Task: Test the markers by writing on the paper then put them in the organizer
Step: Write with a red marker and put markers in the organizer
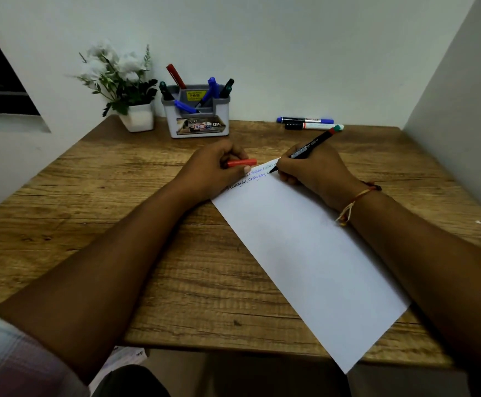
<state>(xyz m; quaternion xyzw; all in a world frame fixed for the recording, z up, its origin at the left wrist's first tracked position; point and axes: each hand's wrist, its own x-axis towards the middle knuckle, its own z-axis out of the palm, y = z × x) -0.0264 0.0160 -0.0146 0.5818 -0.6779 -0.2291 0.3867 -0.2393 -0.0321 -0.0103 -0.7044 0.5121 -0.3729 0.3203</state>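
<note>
A white sheet of paper (305,253) lies slanted on the wooden table (119,179), with lines of handwriting near its far end. My right hand (313,170) grips a black marker with a red end (311,144), its tip touching the paper. My left hand (213,170) rests on the paper's far left corner and pinches the red cap (240,163). The grey organizer (197,121) stands at the back and holds several markers, red, blue and green. Two more markers, a blue one (305,120) and a green-capped one (316,126), lie at the back right.
A white pot of artificial white flowers (136,117) stands left of the organizer. White walls close in behind and on the right. Some papers (124,358) show below the table's near edge.
</note>
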